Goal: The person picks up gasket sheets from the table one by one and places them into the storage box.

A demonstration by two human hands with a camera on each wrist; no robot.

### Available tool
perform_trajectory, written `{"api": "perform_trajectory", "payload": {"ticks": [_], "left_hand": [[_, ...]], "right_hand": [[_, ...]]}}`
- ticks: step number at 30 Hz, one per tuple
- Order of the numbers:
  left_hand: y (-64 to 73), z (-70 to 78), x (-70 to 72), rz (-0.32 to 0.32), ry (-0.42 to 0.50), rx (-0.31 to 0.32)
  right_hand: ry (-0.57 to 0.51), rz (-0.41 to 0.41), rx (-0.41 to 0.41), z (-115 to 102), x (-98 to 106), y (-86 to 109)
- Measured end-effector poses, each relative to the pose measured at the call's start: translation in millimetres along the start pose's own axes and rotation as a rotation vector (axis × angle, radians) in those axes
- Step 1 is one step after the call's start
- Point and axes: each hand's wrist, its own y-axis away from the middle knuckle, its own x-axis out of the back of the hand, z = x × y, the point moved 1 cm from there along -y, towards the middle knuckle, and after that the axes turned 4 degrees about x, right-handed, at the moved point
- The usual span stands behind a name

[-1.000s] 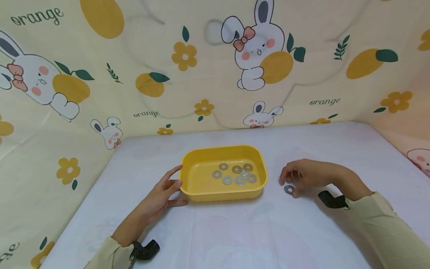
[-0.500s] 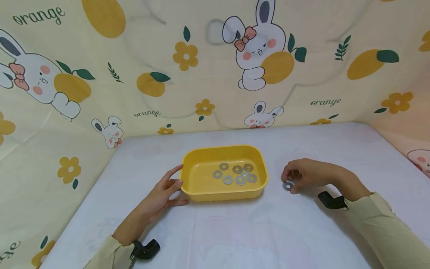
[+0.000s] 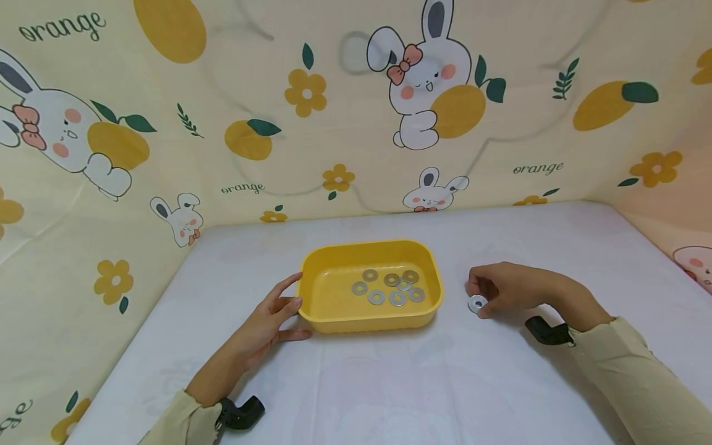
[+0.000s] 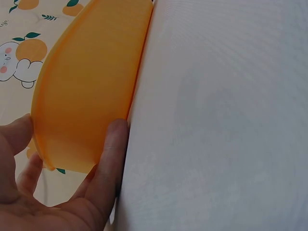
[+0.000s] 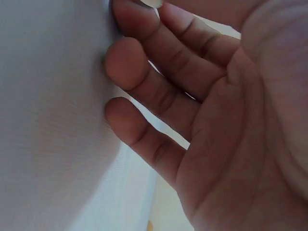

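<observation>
A yellow rectangular tray stands on the white table, with several flat metal washers lying in its middle and right part. My left hand touches the tray's left end in the head view. Its fingertips rest at the rim and end wall, and the thumb lies low by the front corner; the left wrist view shows these fingers mostly straight along the tray wall. To the right of the tray, my right hand pinches a single washer, tilted off the table. In the right wrist view only a sliver of this washer shows.
White cloth covers the table. Behind and at both sides rises a cream curtain printed with rabbits and oranges. A black wrist camera sits by the left sleeve, and another black camera by the right one.
The loose washer has slid slightly up and left under my right fingers and now tilts up, pinched. My left hand and the tray have stayed in place.
</observation>
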Motion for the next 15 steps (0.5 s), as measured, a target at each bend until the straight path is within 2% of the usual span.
{"api": "perform_trajectory", "payload": {"ticks": [6, 15], "left_hand": [[-0.3, 0.0, -0.1, 0.002, -0.002, 0.000], [-0.9, -0.2, 0.5, 0.017, -0.007, 0.015]], "right_hand": [[0.017, 0.019, 0.019, -1.3, 0.9, 0.2], [0.003, -0.019, -0.001, 2.1, 1.0, -0.7]]}}
